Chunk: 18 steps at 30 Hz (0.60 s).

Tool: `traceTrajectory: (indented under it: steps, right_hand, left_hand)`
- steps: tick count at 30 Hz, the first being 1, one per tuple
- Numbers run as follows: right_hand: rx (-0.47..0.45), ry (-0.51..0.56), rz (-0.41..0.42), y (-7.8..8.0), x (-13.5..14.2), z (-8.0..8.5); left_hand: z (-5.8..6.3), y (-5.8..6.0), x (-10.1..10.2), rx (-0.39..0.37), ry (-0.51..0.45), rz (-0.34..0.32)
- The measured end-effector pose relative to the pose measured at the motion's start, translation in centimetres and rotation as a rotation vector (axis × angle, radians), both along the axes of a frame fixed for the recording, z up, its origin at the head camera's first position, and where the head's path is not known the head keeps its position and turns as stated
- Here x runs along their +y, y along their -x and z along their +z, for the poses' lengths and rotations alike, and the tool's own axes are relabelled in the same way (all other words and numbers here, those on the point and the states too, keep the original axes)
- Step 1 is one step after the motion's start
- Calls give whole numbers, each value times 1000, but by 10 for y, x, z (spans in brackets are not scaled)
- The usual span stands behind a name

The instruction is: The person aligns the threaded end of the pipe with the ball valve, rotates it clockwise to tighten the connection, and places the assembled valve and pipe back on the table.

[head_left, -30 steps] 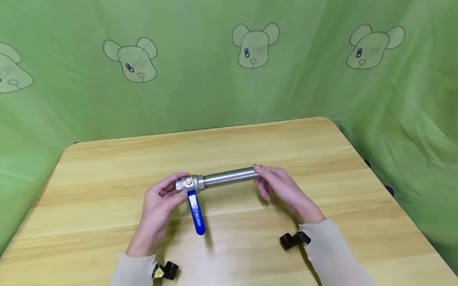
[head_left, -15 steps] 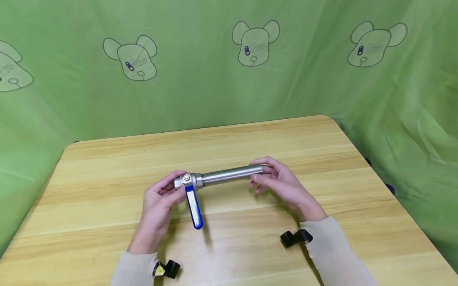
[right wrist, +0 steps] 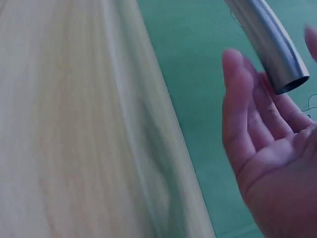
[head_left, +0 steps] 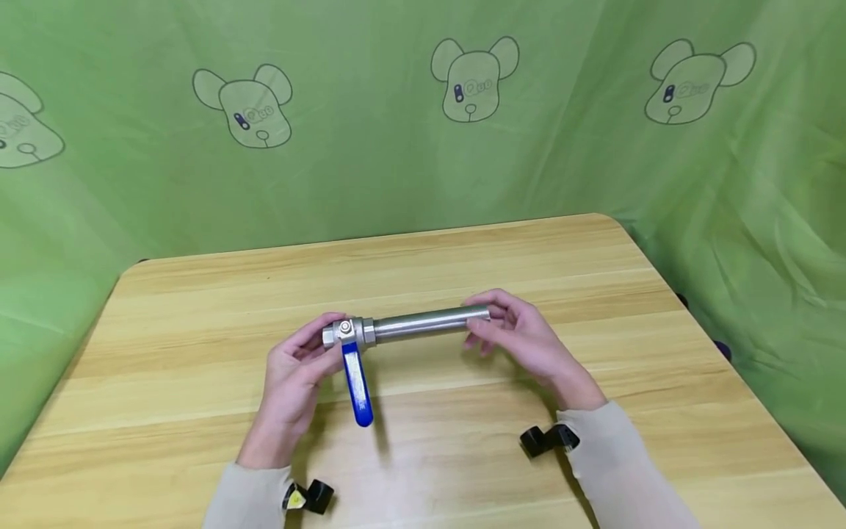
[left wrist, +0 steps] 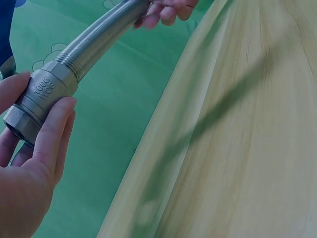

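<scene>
My left hand grips the body of a steel ball valve between thumb and fingers, above the table. The valve's blue lever handle points toward me. A straight steel pipe runs right from the valve, its threaded end entering the valve, as the left wrist view shows. Around the pipe's free end, my right hand is loosely spread. In the right wrist view its thumb stands apart from the pipe, with the fingers behind it. Whether those fingers touch the pipe, I cannot tell.
A light wood table lies under both hands. Its far edge meets a green curtain printed with bear heads, which also hangs at both sides. Small black wrist cameras are worn at both sleeves.
My right hand has loosened from a pinch on the pipe's end, its fingers now spread behind the pipe and the thumb in front. My left hand keeps its grip on the ball valve.
</scene>
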State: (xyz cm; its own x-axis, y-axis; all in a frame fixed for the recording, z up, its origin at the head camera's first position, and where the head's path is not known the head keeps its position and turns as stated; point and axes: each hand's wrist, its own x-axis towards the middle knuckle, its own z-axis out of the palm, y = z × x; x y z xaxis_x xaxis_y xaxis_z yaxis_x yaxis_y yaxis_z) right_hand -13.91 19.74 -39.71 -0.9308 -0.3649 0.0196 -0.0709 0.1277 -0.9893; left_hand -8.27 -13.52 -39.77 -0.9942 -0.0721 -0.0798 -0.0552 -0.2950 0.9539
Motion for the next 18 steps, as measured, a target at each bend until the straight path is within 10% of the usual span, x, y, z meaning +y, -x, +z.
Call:
traceTrajectory:
  steps: [18]
  right_hand:
    - [-6,-78,-84,-1,-2,3]
  left_hand:
    - [-2,-2,1,-6,9,-96]
